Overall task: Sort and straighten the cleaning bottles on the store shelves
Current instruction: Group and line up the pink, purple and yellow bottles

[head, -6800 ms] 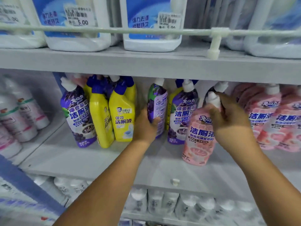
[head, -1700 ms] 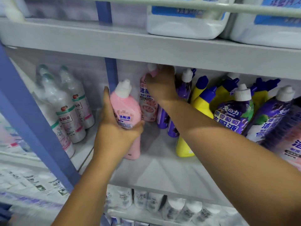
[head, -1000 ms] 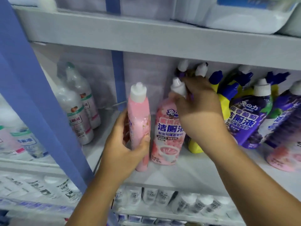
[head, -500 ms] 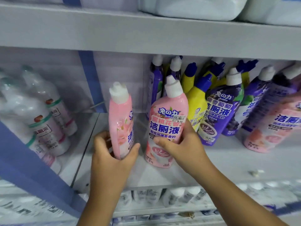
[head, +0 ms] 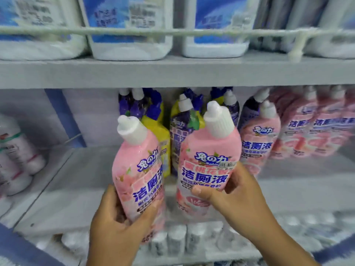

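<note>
Gripping upright pink bottles, caps up: left hand [head: 117, 225] one [head: 139, 175], right hand [head: 236, 196] other [head: 207, 169].

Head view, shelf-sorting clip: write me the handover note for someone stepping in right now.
Left hand grips the lower body of one pink toilet-cleaner bottle; right hand grips a second pink bottle. Both are held at the middle shelf's front, labels facing out.
Behind them stand mixed yellow bottles and purple bottles; the pink row is at the right.
Done: two stray pinks in hand.
Left: probably set both with the pink row, then straighten the yellow and purple ones.
</note>
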{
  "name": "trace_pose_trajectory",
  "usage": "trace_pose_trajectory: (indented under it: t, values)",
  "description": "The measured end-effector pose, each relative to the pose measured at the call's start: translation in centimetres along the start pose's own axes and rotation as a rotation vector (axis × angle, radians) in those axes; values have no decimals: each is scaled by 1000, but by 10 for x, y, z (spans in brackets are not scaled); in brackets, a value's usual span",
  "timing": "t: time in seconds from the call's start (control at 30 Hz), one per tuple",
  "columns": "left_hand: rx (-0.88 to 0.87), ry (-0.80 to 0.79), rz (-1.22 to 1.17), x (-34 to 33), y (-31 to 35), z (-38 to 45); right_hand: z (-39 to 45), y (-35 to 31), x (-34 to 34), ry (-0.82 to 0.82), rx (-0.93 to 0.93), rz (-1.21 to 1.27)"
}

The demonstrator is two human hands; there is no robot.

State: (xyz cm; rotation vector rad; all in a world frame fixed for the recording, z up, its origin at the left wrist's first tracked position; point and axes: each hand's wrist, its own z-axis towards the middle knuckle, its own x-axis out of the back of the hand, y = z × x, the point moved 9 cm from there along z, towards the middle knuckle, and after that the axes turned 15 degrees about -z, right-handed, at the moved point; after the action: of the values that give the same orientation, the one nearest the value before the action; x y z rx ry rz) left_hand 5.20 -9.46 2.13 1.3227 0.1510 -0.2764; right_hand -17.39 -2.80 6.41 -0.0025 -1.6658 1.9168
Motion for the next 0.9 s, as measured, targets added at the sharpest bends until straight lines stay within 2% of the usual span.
trace_pose_trajectory:
  t: [0.23,0.4,0.63,0.9]
  values:
    - [100,-131,-82,-165,-36,-73,-41,85,179,100,-105,55]
    - [177,-236,-114,-255,-62,-97,-43,129,273,179,-137,6]
    - [186,-350,-29,-340,-100,-81,-10,175,329,231,-139,-32]
    - [215,-449,43,-385,-146,-47,30,203,355,202,-169,-149]
